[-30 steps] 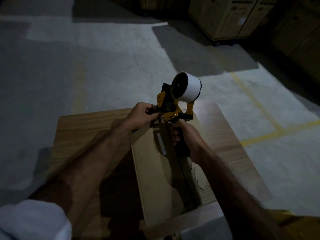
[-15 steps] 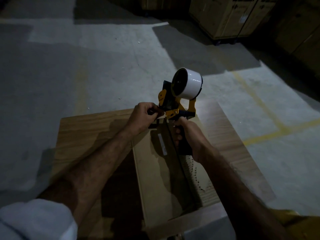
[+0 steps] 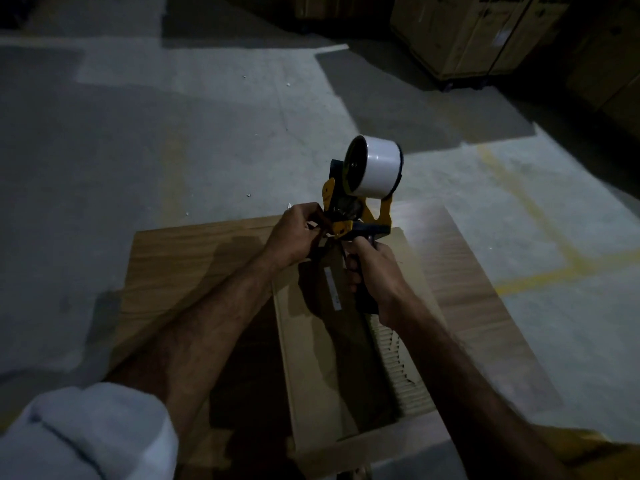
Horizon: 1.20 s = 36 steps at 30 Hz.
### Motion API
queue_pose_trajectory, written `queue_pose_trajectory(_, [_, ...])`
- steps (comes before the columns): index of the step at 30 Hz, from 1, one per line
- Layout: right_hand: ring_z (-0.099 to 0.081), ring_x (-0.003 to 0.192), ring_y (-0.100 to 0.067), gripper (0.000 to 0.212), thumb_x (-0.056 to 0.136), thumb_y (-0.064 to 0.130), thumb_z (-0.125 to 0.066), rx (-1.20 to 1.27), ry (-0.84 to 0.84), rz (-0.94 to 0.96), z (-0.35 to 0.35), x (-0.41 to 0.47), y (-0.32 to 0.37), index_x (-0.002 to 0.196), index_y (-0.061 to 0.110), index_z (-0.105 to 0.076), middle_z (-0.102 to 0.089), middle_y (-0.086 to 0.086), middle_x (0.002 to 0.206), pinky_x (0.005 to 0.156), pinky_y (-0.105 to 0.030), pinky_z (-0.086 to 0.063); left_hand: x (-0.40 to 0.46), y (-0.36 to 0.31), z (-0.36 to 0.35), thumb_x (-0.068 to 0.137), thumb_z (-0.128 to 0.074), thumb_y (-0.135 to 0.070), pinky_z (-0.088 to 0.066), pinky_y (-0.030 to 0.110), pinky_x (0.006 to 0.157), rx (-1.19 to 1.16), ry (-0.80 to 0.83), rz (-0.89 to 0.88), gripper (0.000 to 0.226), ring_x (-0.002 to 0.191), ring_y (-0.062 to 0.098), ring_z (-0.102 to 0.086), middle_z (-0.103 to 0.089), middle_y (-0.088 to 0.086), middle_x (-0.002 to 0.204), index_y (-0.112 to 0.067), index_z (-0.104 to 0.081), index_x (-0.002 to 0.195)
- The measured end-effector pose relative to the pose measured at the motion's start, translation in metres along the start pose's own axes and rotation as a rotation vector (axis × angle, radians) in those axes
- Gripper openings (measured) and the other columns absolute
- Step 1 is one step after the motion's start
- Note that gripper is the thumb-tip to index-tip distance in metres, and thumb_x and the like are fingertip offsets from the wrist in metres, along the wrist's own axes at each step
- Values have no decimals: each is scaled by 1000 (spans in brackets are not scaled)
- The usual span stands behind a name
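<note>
A yellow and black tape dispenser (image 3: 349, 206) with a white tape roll (image 3: 375, 169) is held up over a long cardboard box (image 3: 315, 358). My right hand (image 3: 377, 275) grips its dark handle from below. Against the dispenser's front end my left hand (image 3: 294, 237) pinches something with curled fingers, the tape end by the look of it; the dim light hides the detail. The box lies lengthwise on a wooden panel (image 3: 194, 265), with a white label (image 3: 331, 289) on its left flap and a pale ribbed part (image 3: 398, 362) showing in its open right side.
Grey concrete floor (image 3: 173, 133) surrounds the panel, with yellow painted lines (image 3: 540, 216) to the right. Large stacked cardboard cartons (image 3: 467, 32) stand at the far right in shadow. The scene is dimly lit.
The dispenser and both hands have stayed over the box's far end, rising slightly. The fingers of my left hand have kept working at the dispenser's front.
</note>
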State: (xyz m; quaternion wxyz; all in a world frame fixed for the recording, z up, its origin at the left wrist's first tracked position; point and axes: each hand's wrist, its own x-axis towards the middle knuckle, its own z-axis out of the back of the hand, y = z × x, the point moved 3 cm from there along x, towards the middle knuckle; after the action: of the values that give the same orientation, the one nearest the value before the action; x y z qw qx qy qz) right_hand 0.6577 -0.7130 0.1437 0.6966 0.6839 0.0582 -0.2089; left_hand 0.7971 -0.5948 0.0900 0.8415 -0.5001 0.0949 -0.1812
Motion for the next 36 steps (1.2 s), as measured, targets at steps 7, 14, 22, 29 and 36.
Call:
queue_pose_trajectory(7, [-35,58,-9,27,108,23,-44,5,-34,33,-6,-1,-1,82,19,-45,-37,3,69,57,-26,-32,4,3,-2,88,-78,-23,-60,50,84,-28,60,24,11,92,19,-71,-74,-5,101,-23,-71,97])
queue_pose_trajectory(14, [-34,57,-10,28,107,23,-45,16,-14,3,-4,-4,1,79,20,-44,-37,4,66,58,-28,-31,4,2,-5,89,-76,-22,-56,47,94,63,75,-17,38,110,18,-67,-71,-3,122,-22,-67,125])
queue_pose_trajectory(22, [-40,51,-8,31,108,28,-46,-58,21,-5,11,-13,5,78,20,-48,-43,7,60,50,-22,-37,21,11,-5,92,-71,-12,-58,41,90,98,136,25,19,104,20,-71,-74,-5,110,-22,-71,108])
queue_pose_trajectory(29, [-45,53,-4,27,108,26,-46,-101,26,-2,8,-16,-12,82,18,-50,-48,6,66,53,-20,-42,50,18,-7,90,-72,3,-57,37,93,294,318,102,12,99,24,-71,-75,12,106,1,-74,102])
queue_pose_trajectory(36, [-53,50,4,29,107,27,-47,-104,-14,11,-4,-21,-27,81,20,-57,-57,18,54,50,-13,-44,49,22,0,95,-65,5,-50,28,83,301,563,132,19,85,9,-64,-70,5,104,-11,-75,94])
